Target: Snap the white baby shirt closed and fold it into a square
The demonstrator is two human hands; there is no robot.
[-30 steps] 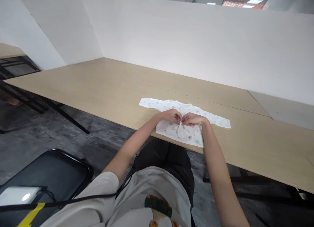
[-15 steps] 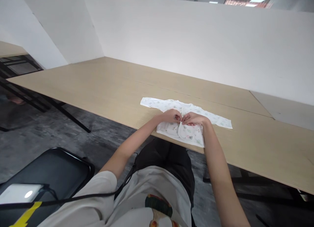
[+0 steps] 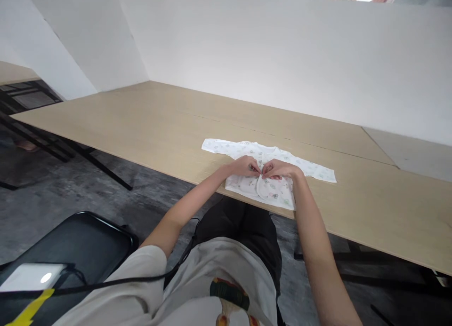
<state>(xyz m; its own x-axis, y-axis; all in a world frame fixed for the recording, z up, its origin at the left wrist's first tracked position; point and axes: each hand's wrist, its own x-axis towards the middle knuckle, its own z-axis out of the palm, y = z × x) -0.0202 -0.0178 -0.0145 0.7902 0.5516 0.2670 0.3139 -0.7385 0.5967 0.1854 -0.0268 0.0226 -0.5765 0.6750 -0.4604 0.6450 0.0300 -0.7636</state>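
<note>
A small white long-sleeved baby shirt [image 3: 278,190] with a light print lies spread on the table, its sleeves stretched out to both sides and its lower hem by the table's front edge. My left hand [image 3: 246,166] pinches the cloth at the middle of the shirt's front. Right beside it, my right hand [image 3: 278,169] also pinches the front edge, fingertips nearly touching those of the left. The overlapping front panel curves down below my fingers. Whatever small fastening may sit between the fingertips is hidden.
The wooden table [image 3: 141,123] runs along a white partition [image 3: 264,58]. A black chair [image 3: 81,241] at the lower left carries a white device [image 3: 31,276] with a cable. The cable [image 3: 141,280] crosses my body.
Both hands stay at the same place on the shirt, still pinching, with barely any finger movement. The view has shifted slightly.
</note>
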